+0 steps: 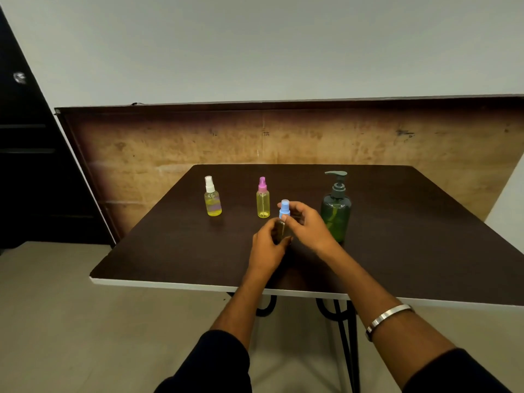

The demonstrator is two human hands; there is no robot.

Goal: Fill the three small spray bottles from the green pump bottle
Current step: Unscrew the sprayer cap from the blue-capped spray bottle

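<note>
A small clear spray bottle with a blue cap (pixel 284 211) stands near the middle of the dark table (pixel 170 251), just left of the green pump bottle (pixel 336 211). Its body looks empty, though the fingers hide most of it. The left hand (pixel 268 245) curls round the body, gripping it upright. The right hand (pixel 307 222) pinches the blue top between thumb and fingertips, the other fingers loosely bent. Further back stand a pink-capped bottle (pixel 263 197) and, well to its left, a white-capped bottle (pixel 212 197), both holding yellow liquid.
</note>
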